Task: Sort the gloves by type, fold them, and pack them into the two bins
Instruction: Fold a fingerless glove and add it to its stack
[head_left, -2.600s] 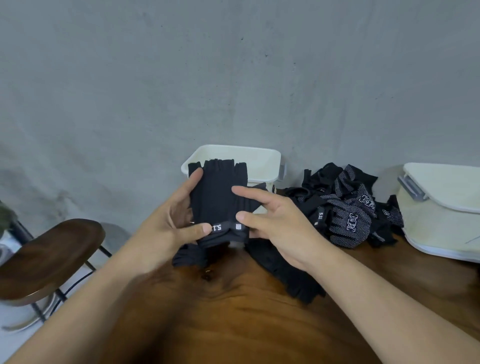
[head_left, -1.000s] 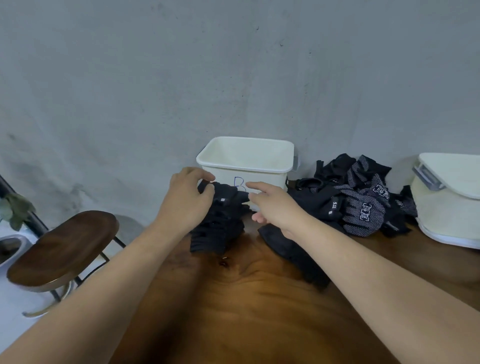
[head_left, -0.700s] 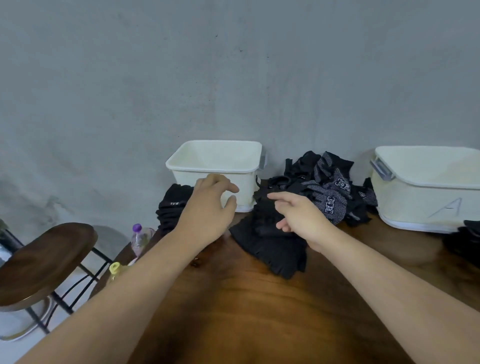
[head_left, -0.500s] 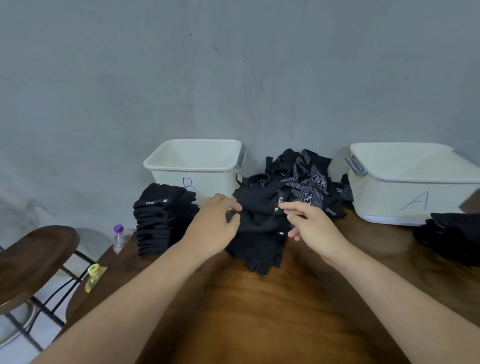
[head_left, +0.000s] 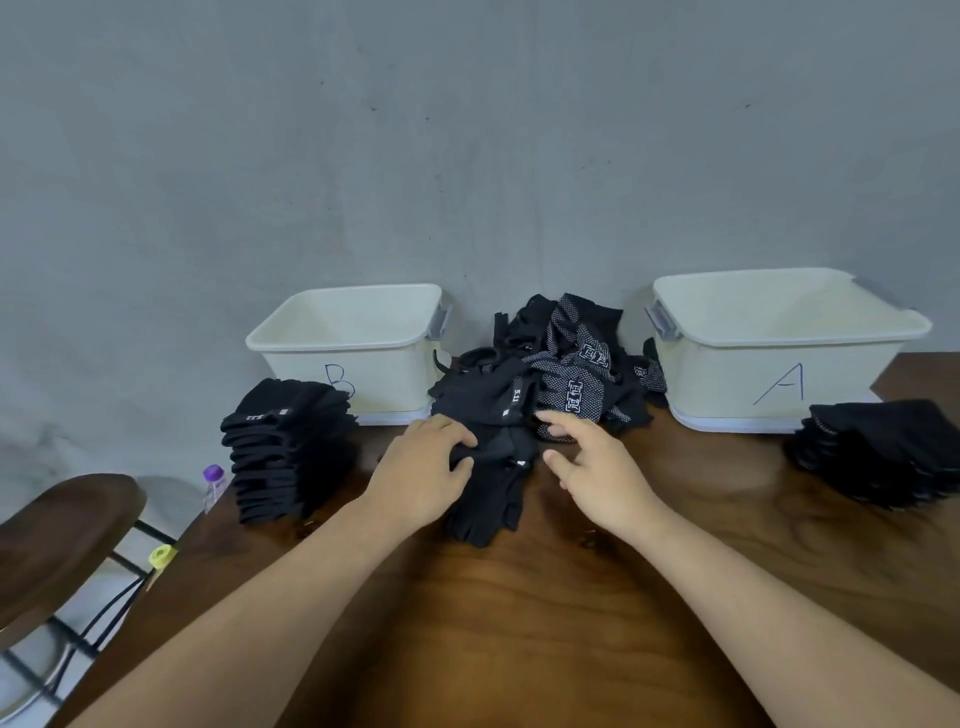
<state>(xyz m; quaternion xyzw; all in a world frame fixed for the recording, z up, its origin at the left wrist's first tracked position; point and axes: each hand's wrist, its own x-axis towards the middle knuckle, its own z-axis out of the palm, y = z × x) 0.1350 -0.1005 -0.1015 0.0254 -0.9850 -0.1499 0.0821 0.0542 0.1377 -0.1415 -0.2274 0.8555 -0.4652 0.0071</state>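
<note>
The left hand (head_left: 426, 475) pinches a black glove (head_left: 493, 501) at the front of the pile (head_left: 571, 364) between bin B (head_left: 363, 382) and bin A (head_left: 727, 387) (both white); the right hand (head_left: 597, 467), fingers spread, touches the pile.

Two white bins stand at the back of the table (head_left: 519, 623): bin B (head_left: 363, 364) left, bin A (head_left: 769, 364) right (letters hand-drawn on their fronts). Between them lies a loose pile (head_left: 576, 364) of black gloves, some plain, some white-dotted. A plain glove (head_left: 493, 504) lies flat before it, pinched at its cuff by the left hand (head_left: 421, 478). A folded stack (head_left: 285, 447) sits before bin B, another stack (head_left: 883, 452) beside bin A.
</note>
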